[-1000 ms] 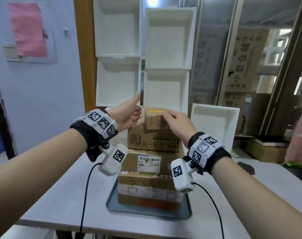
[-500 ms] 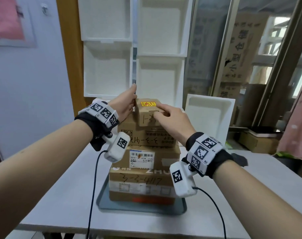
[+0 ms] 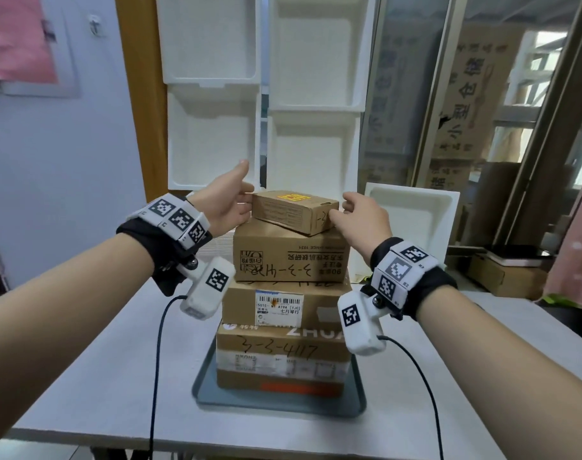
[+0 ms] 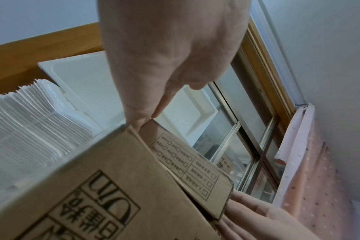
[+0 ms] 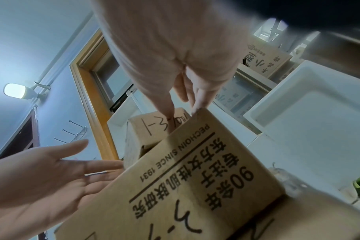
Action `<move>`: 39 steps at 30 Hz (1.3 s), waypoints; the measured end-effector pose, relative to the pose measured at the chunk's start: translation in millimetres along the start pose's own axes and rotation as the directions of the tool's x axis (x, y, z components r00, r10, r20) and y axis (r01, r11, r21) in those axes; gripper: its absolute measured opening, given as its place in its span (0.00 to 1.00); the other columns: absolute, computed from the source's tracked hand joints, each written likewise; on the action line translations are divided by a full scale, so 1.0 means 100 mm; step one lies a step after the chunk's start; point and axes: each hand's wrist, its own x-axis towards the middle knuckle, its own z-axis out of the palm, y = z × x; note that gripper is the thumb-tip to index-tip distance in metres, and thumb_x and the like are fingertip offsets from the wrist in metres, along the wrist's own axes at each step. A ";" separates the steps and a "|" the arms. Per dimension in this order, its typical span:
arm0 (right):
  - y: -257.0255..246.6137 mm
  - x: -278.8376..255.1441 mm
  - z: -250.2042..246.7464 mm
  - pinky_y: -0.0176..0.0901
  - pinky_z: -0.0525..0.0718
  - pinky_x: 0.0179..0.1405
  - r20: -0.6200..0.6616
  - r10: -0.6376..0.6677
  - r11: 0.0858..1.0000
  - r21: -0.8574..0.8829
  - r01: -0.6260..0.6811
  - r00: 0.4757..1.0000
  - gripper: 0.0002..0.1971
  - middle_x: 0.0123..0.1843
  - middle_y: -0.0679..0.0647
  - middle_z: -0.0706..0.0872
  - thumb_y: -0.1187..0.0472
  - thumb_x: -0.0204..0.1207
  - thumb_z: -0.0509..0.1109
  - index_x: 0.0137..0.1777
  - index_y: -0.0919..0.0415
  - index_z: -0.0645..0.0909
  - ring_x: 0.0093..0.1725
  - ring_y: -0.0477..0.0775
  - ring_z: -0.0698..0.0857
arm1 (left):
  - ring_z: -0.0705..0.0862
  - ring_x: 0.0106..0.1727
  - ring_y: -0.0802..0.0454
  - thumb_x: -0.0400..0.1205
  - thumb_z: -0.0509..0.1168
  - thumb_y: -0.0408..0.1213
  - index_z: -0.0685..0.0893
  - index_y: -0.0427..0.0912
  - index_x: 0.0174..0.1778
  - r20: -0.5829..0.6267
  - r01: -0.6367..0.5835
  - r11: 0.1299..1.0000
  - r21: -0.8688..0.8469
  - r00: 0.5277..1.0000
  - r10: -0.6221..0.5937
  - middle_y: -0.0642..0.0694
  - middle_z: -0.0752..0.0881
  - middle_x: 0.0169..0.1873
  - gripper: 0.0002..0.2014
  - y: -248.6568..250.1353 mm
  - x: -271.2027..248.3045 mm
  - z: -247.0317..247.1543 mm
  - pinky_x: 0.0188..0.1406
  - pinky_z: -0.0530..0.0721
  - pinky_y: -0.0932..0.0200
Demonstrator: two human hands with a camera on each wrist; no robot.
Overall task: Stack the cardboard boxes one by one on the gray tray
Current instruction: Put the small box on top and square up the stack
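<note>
Here the left hand [image 3: 223, 202] lies flat and relaxed against the left end of the small top box [image 3: 294, 211], its straight fingers touching the cardboard and the thumb lifted clear above it. The right hand [image 3: 359, 216] meets the opposite end, fingers only slightly bent, their tips touching the face with handwriting on it; neither hand wraps around the box. That small box, with a yellow label on its lid, sits turned slightly askew on the second box [image 3: 291, 257], which bears printed Chinese characters and a scrawled number. Below it comes a third box [image 3: 283, 305] with a white barcode label, and under that the largest bottom box [image 3: 281, 356], marked with handwritten digits. This four-high stack stands on the gray tray [image 3: 279, 405], which rests on a pale table [image 3: 100, 376]. Behind the stack, white foam trays [image 3: 213, 134] lean upright against the wall, and another white tray [image 3: 415, 214] stands to the right.
</note>
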 end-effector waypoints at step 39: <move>0.21 -0.38 0.23 0.48 0.69 0.72 0.162 0.155 0.856 0.471 -0.214 0.974 0.39 0.66 0.48 0.81 0.28 0.78 0.43 0.75 0.54 0.73 0.65 0.51 0.76 | 0.84 0.65 0.45 0.85 0.48 0.65 0.67 0.37 0.81 -0.095 0.110 0.994 0.020 0.990 -0.108 0.38 0.81 0.71 0.39 -0.40 -0.10 -0.05 0.59 0.83 0.51</move>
